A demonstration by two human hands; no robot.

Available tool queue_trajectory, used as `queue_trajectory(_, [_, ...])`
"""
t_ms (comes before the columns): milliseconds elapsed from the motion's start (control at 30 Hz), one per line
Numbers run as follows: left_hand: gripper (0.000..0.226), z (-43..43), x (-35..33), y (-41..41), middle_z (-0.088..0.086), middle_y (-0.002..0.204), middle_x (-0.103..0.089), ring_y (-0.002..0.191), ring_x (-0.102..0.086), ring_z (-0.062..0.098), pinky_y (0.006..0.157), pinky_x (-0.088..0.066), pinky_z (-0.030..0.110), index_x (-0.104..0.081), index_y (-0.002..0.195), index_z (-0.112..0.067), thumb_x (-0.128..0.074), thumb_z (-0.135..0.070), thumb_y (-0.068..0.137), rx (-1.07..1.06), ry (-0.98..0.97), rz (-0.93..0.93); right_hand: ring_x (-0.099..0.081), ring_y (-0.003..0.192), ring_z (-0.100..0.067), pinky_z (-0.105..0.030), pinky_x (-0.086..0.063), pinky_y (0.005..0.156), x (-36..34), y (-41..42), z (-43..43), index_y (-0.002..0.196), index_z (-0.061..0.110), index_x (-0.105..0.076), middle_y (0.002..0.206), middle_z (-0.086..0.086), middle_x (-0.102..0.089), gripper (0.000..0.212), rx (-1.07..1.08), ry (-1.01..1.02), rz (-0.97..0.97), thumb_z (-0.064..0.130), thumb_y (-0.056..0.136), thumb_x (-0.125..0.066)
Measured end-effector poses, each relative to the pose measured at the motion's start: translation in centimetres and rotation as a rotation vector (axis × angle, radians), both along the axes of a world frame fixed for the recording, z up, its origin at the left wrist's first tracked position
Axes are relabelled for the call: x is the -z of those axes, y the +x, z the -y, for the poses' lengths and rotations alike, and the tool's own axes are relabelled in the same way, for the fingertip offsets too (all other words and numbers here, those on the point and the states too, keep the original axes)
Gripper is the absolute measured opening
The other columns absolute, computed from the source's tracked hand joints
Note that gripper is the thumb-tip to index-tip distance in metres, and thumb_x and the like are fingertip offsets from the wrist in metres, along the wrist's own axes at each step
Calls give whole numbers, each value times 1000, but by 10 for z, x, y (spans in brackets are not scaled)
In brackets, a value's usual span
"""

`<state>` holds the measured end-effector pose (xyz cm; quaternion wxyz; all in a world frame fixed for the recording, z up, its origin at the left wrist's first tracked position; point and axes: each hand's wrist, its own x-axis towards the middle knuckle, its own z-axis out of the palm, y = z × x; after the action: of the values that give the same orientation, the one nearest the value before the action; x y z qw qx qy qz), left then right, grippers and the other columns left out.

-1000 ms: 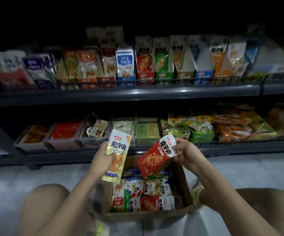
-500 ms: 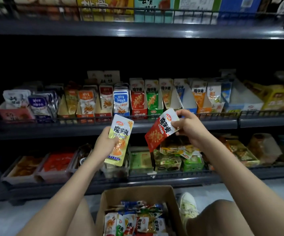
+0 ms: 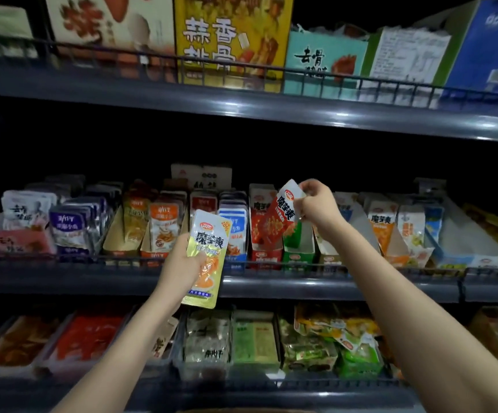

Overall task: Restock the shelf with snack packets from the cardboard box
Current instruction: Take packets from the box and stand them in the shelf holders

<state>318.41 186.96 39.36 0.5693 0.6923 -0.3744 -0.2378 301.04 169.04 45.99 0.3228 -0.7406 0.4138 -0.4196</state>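
Yellow snack packet [image 3: 209,257] stands upright at the centre of the frame in the head view, gripped around its lower half by the left hand [image 3: 182,263], whose fingers curl over the front. It is held in front of the wire rail of the middle shelf [image 3: 316,287]. Just to the right and higher, the right hand [image 3: 316,204] pinches the white top corner of a red snack packet [image 3: 280,216]. That packet hangs tilted, its lower end over a red display carton [image 3: 264,254] on the same shelf; whether it touches the carton I cannot tell. A green display carton [image 3: 298,254] sits just beside the red one.

3 dark grey metal shelves cross the frame, each with a low wire rail along its front lip. The upper shelf [image 3: 271,110] carries large cartons, among them a yellow carton [image 3: 232,34] at top centre, a teal carton [image 3: 325,61] and a blue carton [image 3: 489,46] at the upper right. The middle shelf holds a row of small cartons of upright packets. The lower shelf [image 3: 241,394] holds shallow trays, with a red tray [image 3: 86,338] at the lower left. The room is dim, and the backs of the shelves are in black shadow.
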Motion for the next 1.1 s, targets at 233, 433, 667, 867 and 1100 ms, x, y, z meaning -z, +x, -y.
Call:
queue_trajectory(233, [37, 34, -7, 16, -13, 98, -58, 75, -60, 11, 72, -54, 41, -45, 129, -21, -49, -5, 96, -19, -45, -18, -61, 87, -24, -41, -54, 73, 38, 37, 45, 122, 16, -54, 111, -4, -59, 33, -11, 30, -196, 3, 91, -54])
queue_trajectory(433, [41, 55, -3, 22, -13, 100, -56, 72, -55, 4, 67, -50, 29, -44, 134, -20, -49, -6, 96, -8, -53, -5, -63, 98, -23, -39, -54, 85, 53, 42, 64, 128, 11, -54, 126, -9, -60, 39, 48, -4, -251, 10, 90, -60])
queue_trajectory(667, [43, 64, 6, 28, -4, 119, -56, 84, -56, 2, 65, -49, 24, -43, 136, -21, -50, -7, 96, -25, -88, -38, -57, 117, -26, -43, -48, 96, 49, 48, 87, 127, 12, -58, 129, -8, -61, 39, 72, -152, -357, 12, 89, -64])
queue_trajectory(867, [47, 72, 11, 35, 1, 135, -52, 109, -57, 17, 86, -51, 36, -39, 140, -21, -51, -10, 96, -28, -83, -35, -56, 115, -28, -44, -48, 95, 45, 66, 107, 123, 12, -61, 128, -8, -61, 32, 25, -235, -379, 10, 92, -59])
queue_trajectory(1100, [48, 82, 11, 31, 2, 134, -54, 109, -57, 19, 88, -52, 40, -39, 139, -21, -52, -8, 95, -25, -86, -70, -57, 110, -26, -42, -51, 90, 50, 76, 118, 119, 19, -65, 127, -5, -60, 27, 15, -292, -432, 14, 93, -57])
